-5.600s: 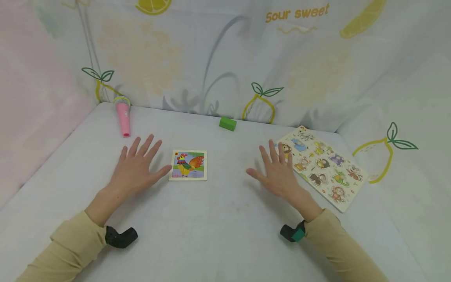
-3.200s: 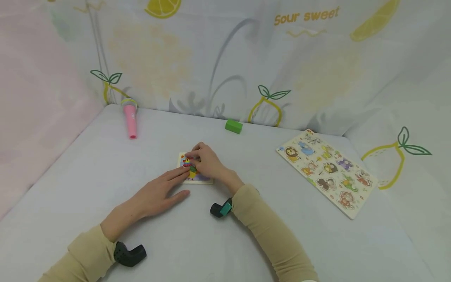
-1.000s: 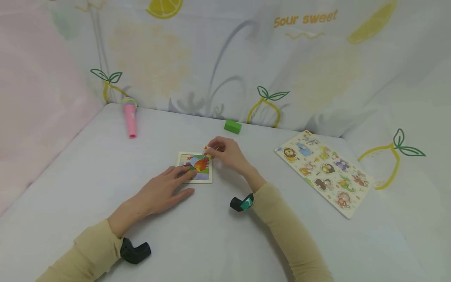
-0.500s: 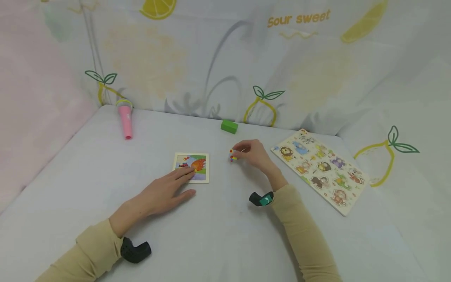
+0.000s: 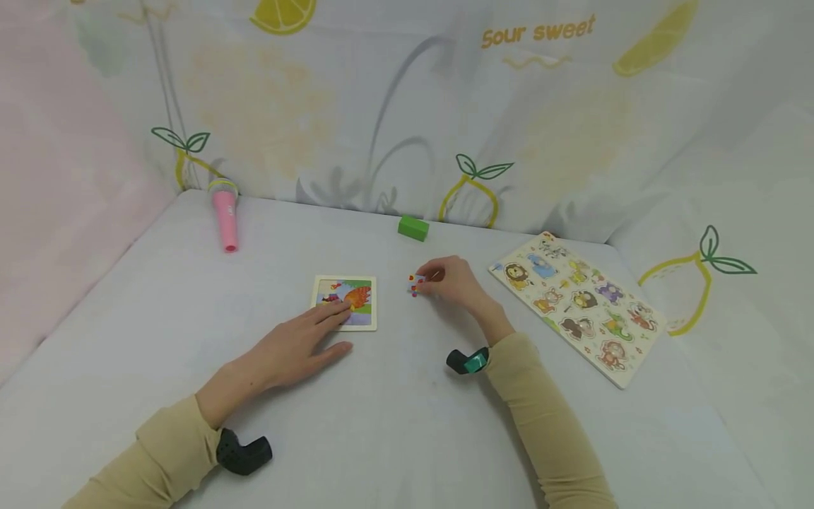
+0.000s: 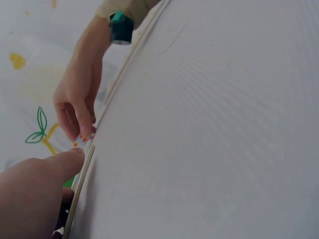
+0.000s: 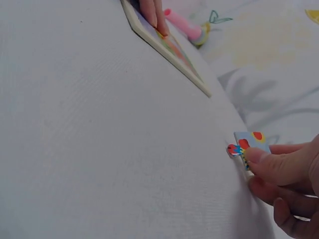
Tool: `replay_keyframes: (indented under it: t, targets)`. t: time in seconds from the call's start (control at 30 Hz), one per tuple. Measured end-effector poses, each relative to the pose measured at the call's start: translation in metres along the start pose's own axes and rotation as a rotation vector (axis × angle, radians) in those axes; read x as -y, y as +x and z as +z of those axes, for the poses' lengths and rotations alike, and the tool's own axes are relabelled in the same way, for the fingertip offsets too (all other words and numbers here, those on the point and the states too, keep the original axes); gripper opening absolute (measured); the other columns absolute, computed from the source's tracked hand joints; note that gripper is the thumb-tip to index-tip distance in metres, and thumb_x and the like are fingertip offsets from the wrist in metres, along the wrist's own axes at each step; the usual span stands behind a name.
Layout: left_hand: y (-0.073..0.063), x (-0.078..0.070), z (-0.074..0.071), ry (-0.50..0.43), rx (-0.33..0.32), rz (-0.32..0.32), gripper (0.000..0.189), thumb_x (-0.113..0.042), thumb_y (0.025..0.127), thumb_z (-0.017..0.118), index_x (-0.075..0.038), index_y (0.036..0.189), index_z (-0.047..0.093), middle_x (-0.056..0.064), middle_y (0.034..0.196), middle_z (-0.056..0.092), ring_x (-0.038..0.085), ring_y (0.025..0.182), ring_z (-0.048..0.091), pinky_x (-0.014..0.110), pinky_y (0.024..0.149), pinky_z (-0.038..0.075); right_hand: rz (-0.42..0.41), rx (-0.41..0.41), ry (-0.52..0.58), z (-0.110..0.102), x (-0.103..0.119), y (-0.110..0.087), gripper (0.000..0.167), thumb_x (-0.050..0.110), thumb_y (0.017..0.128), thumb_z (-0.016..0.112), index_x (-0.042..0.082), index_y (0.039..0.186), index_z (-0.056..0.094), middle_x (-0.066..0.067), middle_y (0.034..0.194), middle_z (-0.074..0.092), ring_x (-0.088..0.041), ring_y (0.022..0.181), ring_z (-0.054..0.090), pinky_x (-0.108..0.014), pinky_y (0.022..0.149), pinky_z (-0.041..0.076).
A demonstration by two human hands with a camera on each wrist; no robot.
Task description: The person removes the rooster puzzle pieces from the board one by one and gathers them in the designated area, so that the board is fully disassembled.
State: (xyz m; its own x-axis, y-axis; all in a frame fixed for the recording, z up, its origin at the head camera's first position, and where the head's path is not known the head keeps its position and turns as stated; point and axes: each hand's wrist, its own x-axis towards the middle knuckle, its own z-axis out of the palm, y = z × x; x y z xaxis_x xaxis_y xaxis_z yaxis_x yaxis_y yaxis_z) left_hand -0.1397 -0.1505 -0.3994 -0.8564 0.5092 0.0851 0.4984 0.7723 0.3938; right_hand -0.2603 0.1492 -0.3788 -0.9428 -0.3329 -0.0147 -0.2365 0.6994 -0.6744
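Observation:
My left hand (image 5: 295,350) rests with straight fingers on the square rooster jigsaw puzzle (image 5: 374,311), covering its lower left part. A bare patch shows in the upper left of the puzzle's picture. To the right of the puzzle, my right hand (image 5: 458,283) pinches a small puzzle piece (image 5: 414,285) between thumb and fingers. In the right wrist view this puzzle piece (image 7: 244,137) is light blue with red and yellow patches and a rounded tab, held tilted close over the white table. The left wrist view shows my left thumb (image 6: 65,164) by the puzzle's edge.
A green block (image 5: 413,228) lies behind the hands near the back edge. At the back left lies a pink toy microphone (image 5: 227,219). A large animal puzzle board (image 5: 575,311) lies on the right. A printed cloth (image 5: 305,106) hangs behind the table.
From flat on the table, my left hand went onto the puzzle. My right hand took a piece out of the puzzle's upper left and carried it right; lately it shifted slightly left.

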Motion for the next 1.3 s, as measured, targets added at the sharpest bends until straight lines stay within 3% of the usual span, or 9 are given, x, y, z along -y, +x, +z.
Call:
replay_keyframes:
  t: [0.13, 0.37, 0.53, 0.67, 0.9, 1.07, 1.3]
  targets:
    - [0.0, 0.0, 0.0, 0.002, -0.006, 0.006, 0.064, -0.045, 0.098, 0.06, -0.011, 0.15, 0.046, 0.006, 0.159, 0.039, 0.031, 0.146, 0.037, 0.053, 0.112, 0.039, -0.024, 0.012, -0.036, 0.002, 0.0, -0.001, 0.027, 0.014, 0.088, 0.076, 0.007, 0.114, 0.074, -0.008, 0.105, 0.071, -0.022, 0.095, 0.063, -0.031, 0.083, 0.05]
    - [0.001, 0.001, 0.001, 0.008, -0.013, 0.012, 0.064, -0.044, 0.098, 0.061, -0.011, 0.15, 0.046, 0.006, 0.158, 0.04, 0.03, 0.146, 0.038, 0.052, 0.112, 0.039, -0.107, -0.007, -0.097, 0.004, -0.001, -0.002, 0.028, 0.014, 0.089, 0.075, 0.006, 0.115, 0.074, -0.009, 0.107, 0.064, -0.022, 0.086, 0.058, -0.028, 0.074, 0.045]
    - [0.001, 0.001, 0.002, -0.004, -0.007, 0.01, 0.064, -0.044, 0.098, 0.061, -0.011, 0.15, 0.046, 0.006, 0.158, 0.04, 0.031, 0.146, 0.038, 0.053, 0.112, 0.039, -0.144, -0.035, -0.103, 0.006, -0.001, -0.003, 0.019, 0.012, 0.088, 0.075, 0.006, 0.107, 0.074, -0.009, 0.105, 0.062, -0.019, 0.08, 0.056, -0.027, 0.073, 0.043]
    - [0.001, 0.001, 0.002, -0.005, -0.005, 0.013, 0.064, -0.043, 0.098, 0.062, -0.01, 0.15, 0.046, 0.006, 0.159, 0.039, 0.031, 0.145, 0.038, 0.053, 0.112, 0.039, -0.134, -0.06, -0.089, 0.009, 0.0, -0.002, 0.013, 0.008, 0.086, 0.074, 0.007, 0.099, 0.072, -0.008, 0.102, 0.063, -0.019, 0.079, 0.055, -0.027, 0.072, 0.043]
    - [0.001, 0.0, 0.001, -0.006, -0.007, 0.013, 0.064, -0.043, 0.098, 0.061, -0.011, 0.15, 0.046, 0.006, 0.159, 0.039, 0.031, 0.145, 0.038, 0.053, 0.113, 0.039, -0.106, -0.044, -0.099, 0.01, -0.001, -0.002, 0.024, 0.011, 0.088, 0.073, 0.005, 0.112, 0.071, -0.008, 0.107, 0.066, -0.021, 0.087, 0.057, -0.028, 0.077, 0.045]
    - [0.001, 0.0, 0.001, -0.012, -0.006, 0.012, 0.063, -0.043, 0.098, 0.062, -0.011, 0.15, 0.046, 0.005, 0.159, 0.039, 0.031, 0.146, 0.037, 0.053, 0.113, 0.039, -0.065, -0.032, -0.108, 0.009, 0.001, -0.004, 0.021, 0.015, 0.09, 0.074, 0.006, 0.109, 0.073, -0.007, 0.104, 0.063, -0.021, 0.087, 0.055, -0.027, 0.075, 0.044]
    - [0.001, 0.0, 0.002, -0.011, -0.008, 0.012, 0.063, -0.043, 0.098, 0.061, -0.011, 0.15, 0.046, 0.004, 0.159, 0.039, 0.031, 0.146, 0.037, 0.053, 0.113, 0.039, -0.073, -0.036, -0.116, 0.009, 0.001, -0.005, 0.02, 0.016, 0.091, 0.074, 0.006, 0.109, 0.073, -0.008, 0.104, 0.062, -0.021, 0.087, 0.055, -0.027, 0.076, 0.043]
